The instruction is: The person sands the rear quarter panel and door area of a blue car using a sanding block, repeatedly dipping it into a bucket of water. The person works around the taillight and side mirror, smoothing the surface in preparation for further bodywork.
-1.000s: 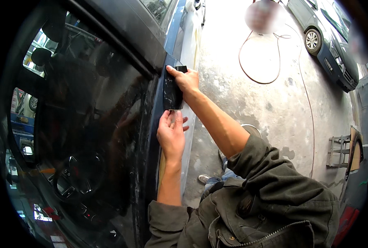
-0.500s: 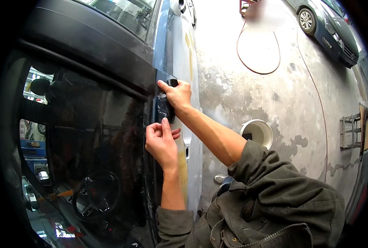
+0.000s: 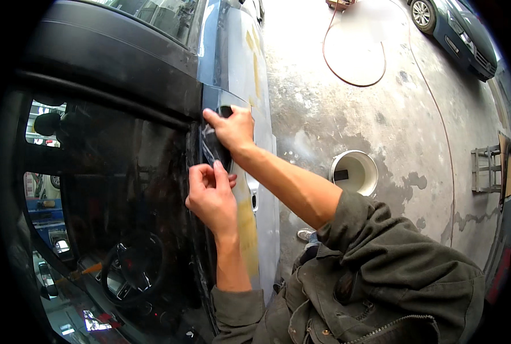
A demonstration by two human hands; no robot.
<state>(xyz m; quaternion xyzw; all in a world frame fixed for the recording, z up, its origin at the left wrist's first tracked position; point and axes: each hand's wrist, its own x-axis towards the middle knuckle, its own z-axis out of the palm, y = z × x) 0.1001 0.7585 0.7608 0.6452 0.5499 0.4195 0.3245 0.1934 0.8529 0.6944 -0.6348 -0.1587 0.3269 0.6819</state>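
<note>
A dark, glossy, wrinkled piece of film lies along the car door's upper edge, just below the side window. My right hand is closed over its far part, thumb on the window side and fingers curled over a dark edge. Nearer to me, my left hand pinches at the near end of the film, thumb against bent fingers. The exact contact there is partly hidden. Under both hands runs the grey door panel, with yellowish filler patches and a handle opening.
The dark side window shows a steering wheel inside. On the concrete floor stand a white bucket and, at the right, a metal stool-like frame. A hose loops on the floor; another car is parked at the far right.
The view has shifted a little, so the car and both hands sit slightly further left. The left thumb stays at the film's near end, and the film looks more creased between the hands.
</note>
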